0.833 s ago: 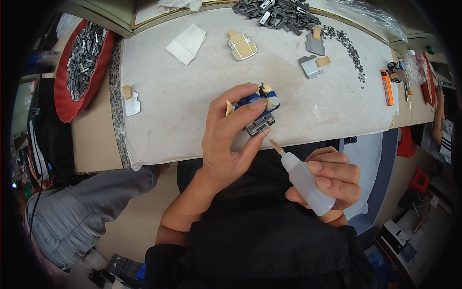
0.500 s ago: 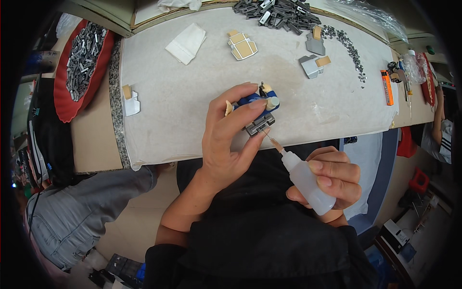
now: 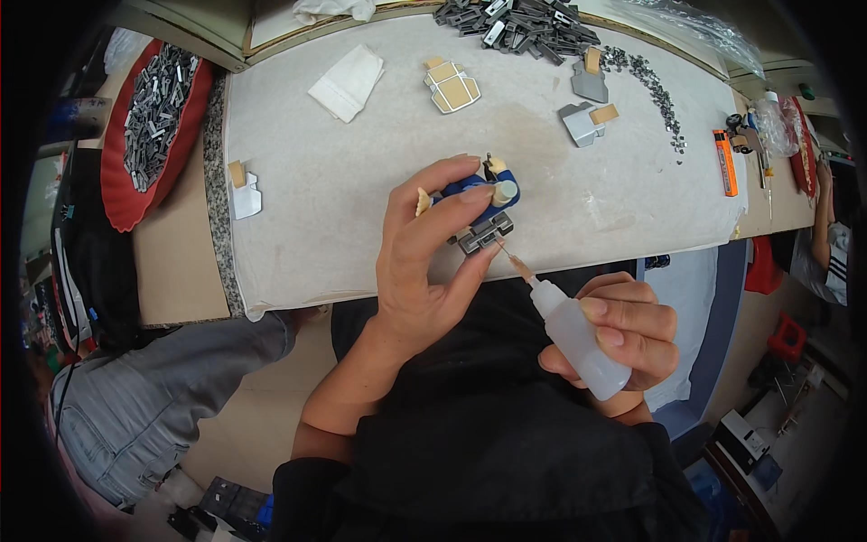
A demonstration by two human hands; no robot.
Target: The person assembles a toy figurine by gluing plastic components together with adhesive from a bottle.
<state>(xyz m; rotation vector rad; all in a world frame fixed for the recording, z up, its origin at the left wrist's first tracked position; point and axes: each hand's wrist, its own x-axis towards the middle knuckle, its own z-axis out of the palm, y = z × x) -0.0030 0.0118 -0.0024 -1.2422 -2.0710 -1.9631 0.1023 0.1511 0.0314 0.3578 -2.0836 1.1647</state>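
Observation:
My left hand (image 3: 411,271) is closed around a small figurine (image 3: 508,180) with a blue body and cream-coloured parts, held just above the table's near edge. On the figurine's near side sits a dark grey rectangular piece (image 3: 488,233), at my left thumb tip. My fingers hide much of the figurine. Wrapped round a translucent white squeeze bottle (image 3: 578,332), my right hand (image 3: 639,330) tilts it up and to the left. The bottle's thin needle tip (image 3: 513,259) meets or nearly meets the near edge of the grey piece; contact is too fine to tell.
The white-covered table (image 3: 316,181) carries several silver-grey plates with tan pads (image 3: 585,124), a folded cloth (image 3: 347,83) and a pile of grey metal pieces (image 3: 515,27). Tiny parts (image 3: 664,99) trail rightward, near an orange box (image 3: 725,163). Left stands a filled red tray (image 3: 117,181); beside it, a person's leg (image 3: 199,370).
My left hand has shifted very slightly left with the figurine and grey piece. The needle tip follows along the piece's near edge; the bottle stays in my right hand.

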